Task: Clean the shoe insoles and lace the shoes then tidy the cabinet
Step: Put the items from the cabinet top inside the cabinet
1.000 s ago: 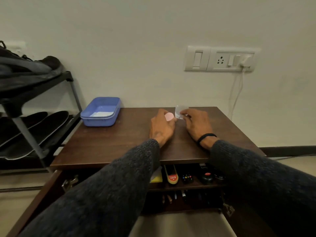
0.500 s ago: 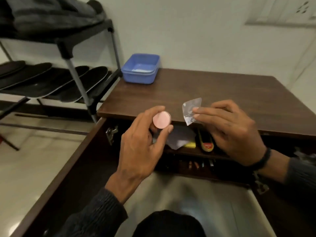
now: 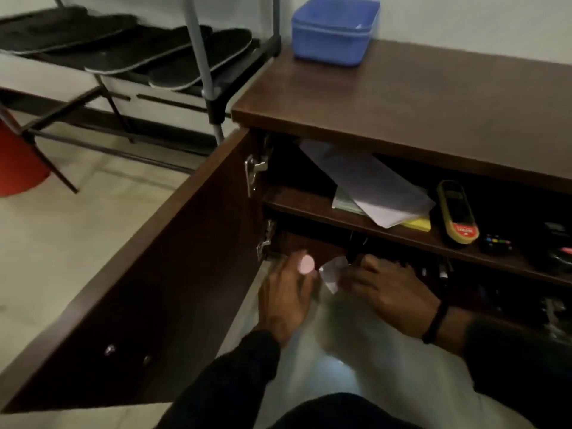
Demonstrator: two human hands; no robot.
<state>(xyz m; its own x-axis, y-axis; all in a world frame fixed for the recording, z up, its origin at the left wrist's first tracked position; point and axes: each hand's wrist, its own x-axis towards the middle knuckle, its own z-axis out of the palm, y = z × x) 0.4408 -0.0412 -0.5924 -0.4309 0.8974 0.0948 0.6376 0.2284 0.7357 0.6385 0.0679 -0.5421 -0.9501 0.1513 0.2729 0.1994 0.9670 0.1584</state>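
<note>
A dark brown wooden cabinet's tabletop (image 3: 418, 97) carries a blue plastic tub (image 3: 332, 32) at its 11 o'clock corner, against the wall. Under it, the upper shelf (image 3: 309, 205) holds a stack of papers (image 3: 371, 187) over a yellow pad (image 3: 419, 224); a yellow-rimmed brush (image 3: 456, 212) lies at 3 o'clock from the stack, a small dark remote (image 3: 496, 243) beyond it. At 9 o'clock from the cabinet, a metal rack (image 3: 201, 57) carries black insoles (image 3: 173, 54) side by side. The pale floor (image 3: 77, 227) bears both.
</note>
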